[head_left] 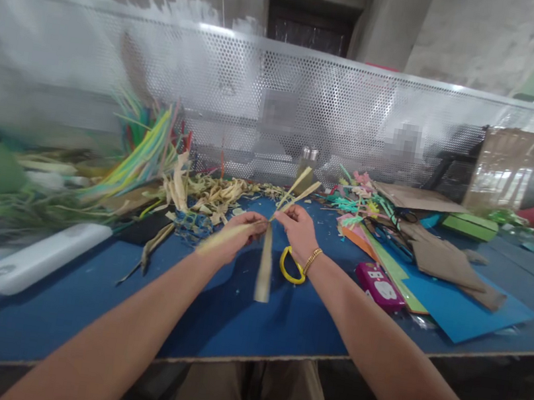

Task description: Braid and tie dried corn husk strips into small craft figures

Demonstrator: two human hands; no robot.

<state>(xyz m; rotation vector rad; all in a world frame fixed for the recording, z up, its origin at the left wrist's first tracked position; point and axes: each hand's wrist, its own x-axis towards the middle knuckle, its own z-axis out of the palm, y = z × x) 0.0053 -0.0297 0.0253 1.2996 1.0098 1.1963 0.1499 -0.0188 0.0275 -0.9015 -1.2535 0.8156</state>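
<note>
Both hands meet over the middle of the blue table, pinching pale dried husk strips [264,273] where they cross. My left hand [242,233] is closed on the strips from the left, and one blurred strip runs back along its wrist. From the right, my right hand [299,228] has thumb and fingers closed on the same crossing. Two strip ends point up and away, and a wide one hangs down toward the table. Just below my right wrist, which wears a gold bracelet [312,260], lies a yellow ring-shaped handle [290,267]; the rest of that object is hidden.
Loose dried husks [218,193] lie behind my left hand, near a bundle of coloured stems [147,149]. A white power strip [42,257] is at left. At right are a purple pack [378,286], blue paper [461,309] and cardboard [449,257]. A perforated metal panel [233,88] stands behind.
</note>
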